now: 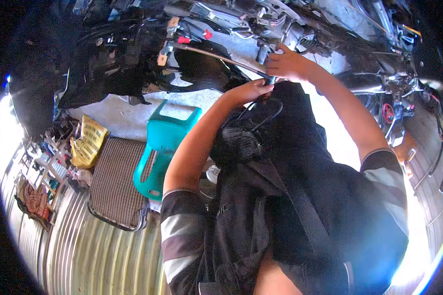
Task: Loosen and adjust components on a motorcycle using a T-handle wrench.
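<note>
Fingers on my left hand (pixel 248 93) are clamped on the near end of a long metal rod (pixel 216 56), which slants off to the upper left, toward a small red piece (pixel 183 39). Right hand (pixel 295 65) is right by that same end, fingers curled, but can't tell if they're gripping anything. Coil spring (pixel 262 53) sits just beside them. Teal plastic chair (pixel 168 135) is off left, near a yellow bag (pixel 89 141).
</note>
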